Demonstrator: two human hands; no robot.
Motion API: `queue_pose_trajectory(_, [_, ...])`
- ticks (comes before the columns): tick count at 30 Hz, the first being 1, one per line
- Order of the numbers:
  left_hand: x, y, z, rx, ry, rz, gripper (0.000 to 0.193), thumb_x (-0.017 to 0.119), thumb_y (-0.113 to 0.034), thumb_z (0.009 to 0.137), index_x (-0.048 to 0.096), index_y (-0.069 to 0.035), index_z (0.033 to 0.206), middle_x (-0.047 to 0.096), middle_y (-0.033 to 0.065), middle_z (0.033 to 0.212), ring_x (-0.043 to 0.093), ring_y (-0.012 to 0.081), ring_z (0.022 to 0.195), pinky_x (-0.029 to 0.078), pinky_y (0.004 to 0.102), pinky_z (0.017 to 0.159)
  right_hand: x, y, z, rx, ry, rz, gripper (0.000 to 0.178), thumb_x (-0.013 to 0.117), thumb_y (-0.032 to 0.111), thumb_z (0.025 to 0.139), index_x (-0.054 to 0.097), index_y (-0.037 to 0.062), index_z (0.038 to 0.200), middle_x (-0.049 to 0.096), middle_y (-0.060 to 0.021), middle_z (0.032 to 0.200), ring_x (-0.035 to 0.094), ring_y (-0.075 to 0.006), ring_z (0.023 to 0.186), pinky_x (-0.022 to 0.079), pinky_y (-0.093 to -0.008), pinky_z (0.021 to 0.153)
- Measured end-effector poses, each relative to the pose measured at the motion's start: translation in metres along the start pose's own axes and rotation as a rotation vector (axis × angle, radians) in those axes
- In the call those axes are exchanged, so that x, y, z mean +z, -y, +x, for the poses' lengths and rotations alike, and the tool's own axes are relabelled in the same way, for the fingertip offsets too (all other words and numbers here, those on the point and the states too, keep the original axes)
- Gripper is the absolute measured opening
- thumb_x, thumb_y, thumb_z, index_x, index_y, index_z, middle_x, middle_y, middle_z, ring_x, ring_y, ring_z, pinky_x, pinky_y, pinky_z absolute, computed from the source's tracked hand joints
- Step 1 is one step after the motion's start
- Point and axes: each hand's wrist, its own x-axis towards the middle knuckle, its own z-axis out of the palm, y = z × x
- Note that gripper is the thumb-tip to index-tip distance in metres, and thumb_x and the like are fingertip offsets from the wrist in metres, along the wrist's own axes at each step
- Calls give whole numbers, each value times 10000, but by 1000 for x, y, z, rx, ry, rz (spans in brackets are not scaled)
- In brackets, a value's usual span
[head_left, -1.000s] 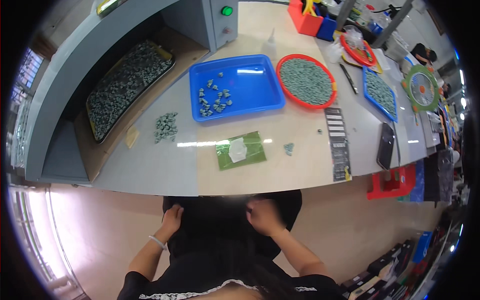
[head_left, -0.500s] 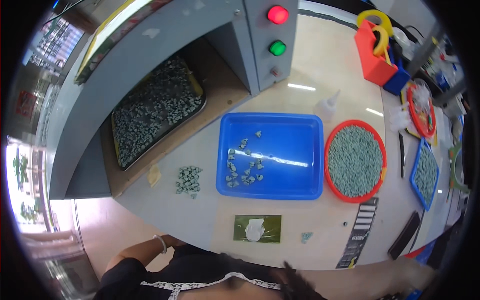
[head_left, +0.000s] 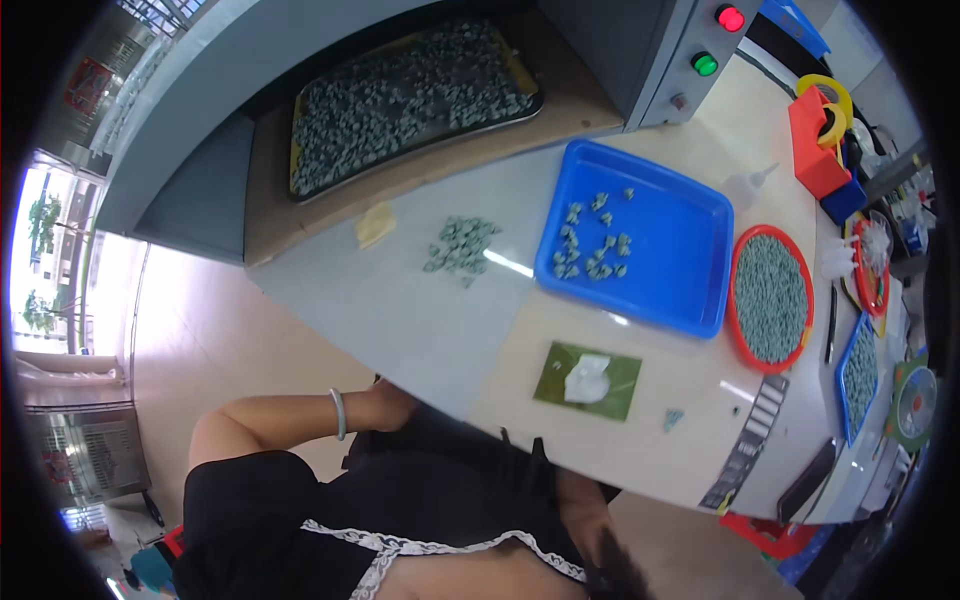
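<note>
Green packet lies flat on counter, probably nearest item, nothing touching it. Looks idle. Left hand low, mostly hidden by counter edge; right hand out of sight (can't tell if either's spread or pinching). Any reach calls for clearing that edge. Beyond: green-piece pile, blue tray, grey cabinet.

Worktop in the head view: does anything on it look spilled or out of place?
Nothing looks plainly spilled. One slight oddity: a single small dark piece lies alone beside the printed strip, apart from the small green cluster and the larger green pile; it could be a stray.
</note>
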Motion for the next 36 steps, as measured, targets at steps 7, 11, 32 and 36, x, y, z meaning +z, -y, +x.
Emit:
queue_pose_trajectory(7, [-81,21,-88,463,-520,-414,100,577,-99,753,585,-54,842,580,108,752,567,273,690,449,349,630,-27,81,-86,260,286,775,334,619,282,786,585,44,1018,605,-76,981,566,-161,916,455,-278,784])
queue_pose_trajectory(11, [-78,63,-48,231,-1004,-272,262,633,-85,719,474,-54,926,486,50,756,473,136,611,409,252,579,-82,105,-131,573,-932,603,211,562,117,809,458,43,641,445,20,600,411,-69,562,355,-225,516])
queue_pose_trajectory(32, [8,104,-56,507,-1043,185,391,543,-205,794,428,-100,1152,398,126,1101,361,291,1063,265,390,921,-45,77,-129,782,-908,-530,306,462,314,819,546,78,643,561,-135,636,538,-351,643,414,-438,579])
queue_pose_trajectory(36, [9,113,-40,486,-1037,204,431,516,-239,805,411,-136,1210,385,131,1126,347,295,1084,249,403,933,-36,64,-121,777,-865,-562,334,443,330,849,516,47,688,536,-171,645,528,-372,665,401,-432,592])
